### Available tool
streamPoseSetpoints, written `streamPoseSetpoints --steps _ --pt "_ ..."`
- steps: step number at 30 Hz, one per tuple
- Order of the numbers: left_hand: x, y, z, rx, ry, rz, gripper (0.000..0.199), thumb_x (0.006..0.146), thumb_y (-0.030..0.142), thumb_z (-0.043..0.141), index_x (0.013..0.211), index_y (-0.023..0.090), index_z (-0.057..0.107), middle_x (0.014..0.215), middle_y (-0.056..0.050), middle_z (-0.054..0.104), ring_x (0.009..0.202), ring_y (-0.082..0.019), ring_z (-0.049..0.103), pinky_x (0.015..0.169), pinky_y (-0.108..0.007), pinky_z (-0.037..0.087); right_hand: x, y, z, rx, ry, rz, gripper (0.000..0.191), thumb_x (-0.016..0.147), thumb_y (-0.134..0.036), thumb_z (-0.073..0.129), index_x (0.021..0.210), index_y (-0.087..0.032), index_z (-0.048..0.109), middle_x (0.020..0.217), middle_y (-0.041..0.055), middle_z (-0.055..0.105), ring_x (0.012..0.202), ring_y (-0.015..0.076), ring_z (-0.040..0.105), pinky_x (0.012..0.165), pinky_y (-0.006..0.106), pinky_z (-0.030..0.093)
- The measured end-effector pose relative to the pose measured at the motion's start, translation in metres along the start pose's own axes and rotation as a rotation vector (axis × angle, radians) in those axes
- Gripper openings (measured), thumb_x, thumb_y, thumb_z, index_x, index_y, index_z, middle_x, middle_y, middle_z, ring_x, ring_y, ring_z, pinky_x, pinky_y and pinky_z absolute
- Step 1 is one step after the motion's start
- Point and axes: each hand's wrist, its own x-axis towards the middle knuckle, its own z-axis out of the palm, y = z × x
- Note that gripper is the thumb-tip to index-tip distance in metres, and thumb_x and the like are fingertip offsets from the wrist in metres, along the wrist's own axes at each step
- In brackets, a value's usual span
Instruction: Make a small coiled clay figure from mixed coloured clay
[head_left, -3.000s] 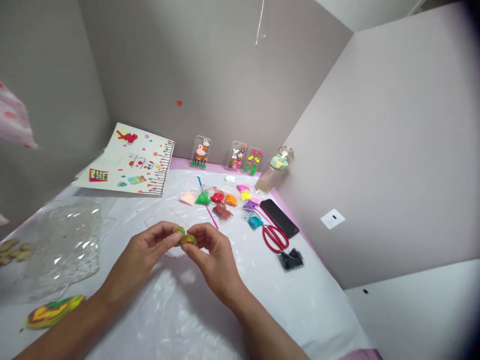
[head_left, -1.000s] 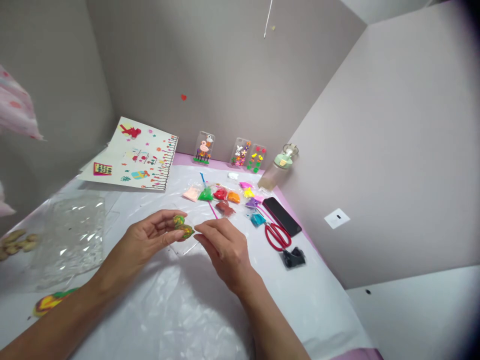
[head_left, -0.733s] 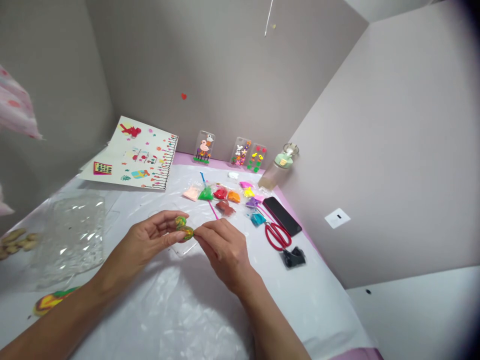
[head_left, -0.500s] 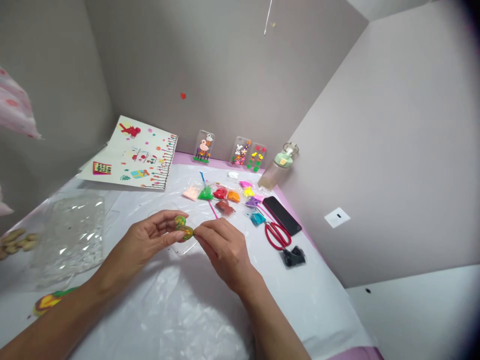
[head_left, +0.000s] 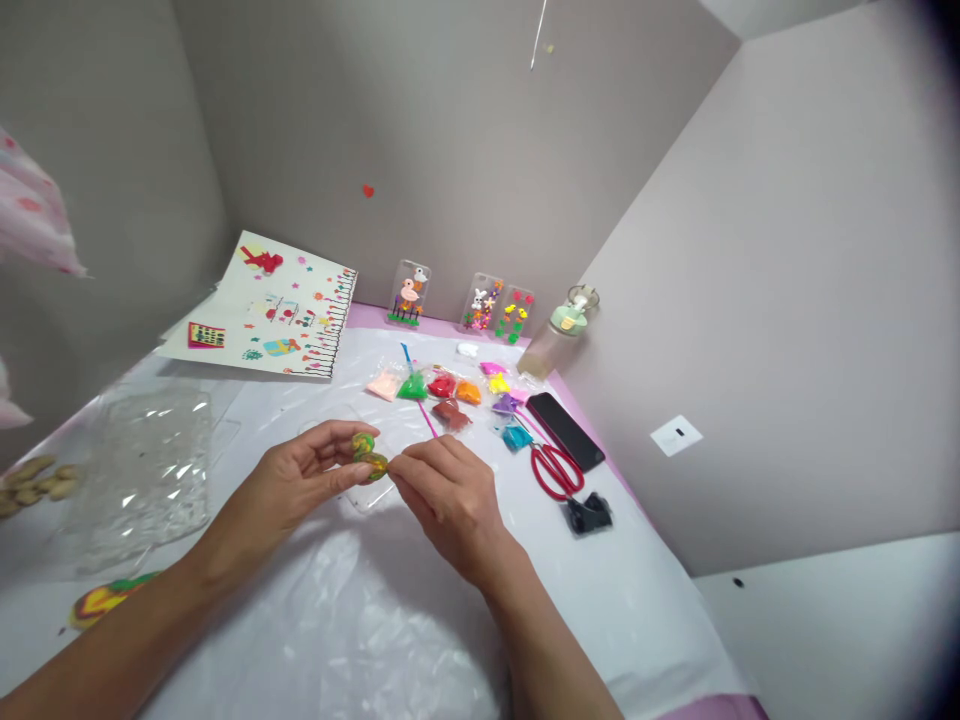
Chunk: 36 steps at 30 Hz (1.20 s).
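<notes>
Red-handled scissors [head_left: 556, 472], black phone [head_left: 565, 431], green-and-yellow marbled clay pieces [head_left: 374, 466], pink cloth [head_left: 34, 215] with red dots

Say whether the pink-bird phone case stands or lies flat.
Standing: the pink-bird phone case rests on its short edge before the wall.

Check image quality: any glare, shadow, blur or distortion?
Head view: hard glints on the clear plastic tray; soft sheen on the white sheet; diffuse shadow below the right hand. Head view: right edge dark and blurred, bottle leaning, likely wide-angle distortion. Head view: marbled clay soft in fine detail, though its colours read.
</notes>
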Motion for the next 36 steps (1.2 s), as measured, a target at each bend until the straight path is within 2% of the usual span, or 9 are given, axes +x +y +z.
streamPoseSetpoints --steps 6,11,19,25,31,34,36 --pt "0.0018 -0.0058 -0.0021 -0.009 0.026 0.008 0.038 0.08 0.048 0.084 0.114 0.036 0.071 0.102 0.004 0.074 0.101 -0.018 0.069 0.089 -0.025 0.055 0.0008 0.002 0.0006 0.027 0.09 0.014 0.012 0.102 -0.018 0.06 0.107 -0.017 0.071 0.092 0.0076 0.077 0.079 0.0176 0.067 0.072 0.029 0.053" --pt "0.0001 -0.0061 -0.0024 0.013 0.004 0.022 0.036 0.082 0.046 0.083 0.114 0.037 0.071 0.106 0.004 0.075 0.106 -0.019 0.069 0.092 -0.026 0.055 0.0005 0.002 0.0015 -0.006 0.031 0.037 0.015 0.103 -0.018 0.058 0.1 -0.019 0.072 0.09 0.006 0.077 0.078 0.0167 0.065 0.071 0.029 0.052" --pt "0.0007 -0.0023 0.0009 0.025 0.01 0.02 0.041 0.077 0.048 0.085 0.113 0.033 0.072 0.103 0.001 0.076 0.107 -0.024 0.071 0.091 -0.032 0.058 0.0022 -0.0007 0.0005 -0.004 -0.015 0.051 0.02 0.103 -0.016 0.054 0.092 -0.02 0.07 0.085 0.0047 0.074 0.074 0.0161 0.062 0.066 0.029 0.049" --pt "-0.0004 -0.0034 0.0003 0.011 0.038 0.024 0.039 0.078 0.048 0.084 0.113 0.034 0.072 0.103 0.002 0.077 0.105 -0.022 0.071 0.089 -0.03 0.058 0.0016 0.0009 0.0002 -0.011 0.02 0.033 0.011 0.101 -0.017 0.059 0.102 -0.017 0.07 0.091 0.0069 0.076 0.079 0.0178 0.064 0.07 0.03 0.052" --pt "-0.0004 -0.0033 0.0006 0.034 0.032 0.034 0.04 0.078 0.048 0.084 0.113 0.032 0.072 0.105 0.0 0.077 0.106 -0.025 0.071 0.092 -0.035 0.058 -0.0005 0.0023 0.0028 -0.029 -0.006 0.054 0.017 0.103 -0.016 0.056 0.096 -0.02 0.071 0.087 0.0054 0.075 0.076 0.0169 0.064 0.068 0.03 0.05" --pt "0.0008 -0.0038 0.001 0.056 0.049 0.036 0.043 0.078 0.05 0.083 0.115 0.032 0.07 0.104 -0.001 0.075 0.107 -0.026 0.071 0.095 -0.037 0.057 -0.002 0.0035 0.0039 0.038 0.043 0.096 0.014 0.102 -0.016 0.057 0.104 -0.02 0.071 0.093 0.0073 0.077 0.084 0.0182 0.068 0.074 0.03 0.054" --pt "0.0007 -0.0037 0.0008 0.075 0.063 0.038 0.047 0.078 0.051 0.082 0.119 0.032 0.068 0.105 -0.001 0.074 0.109 -0.026 0.069 0.098 -0.038 0.055 -0.0026 0.0036 0.0032 0.151 0.069 0.179 0.016 0.1 -0.015 0.06 0.112 -0.02 0.069 0.1 0.0077 0.077 0.09 0.0188 0.07 0.08 0.031 0.056"
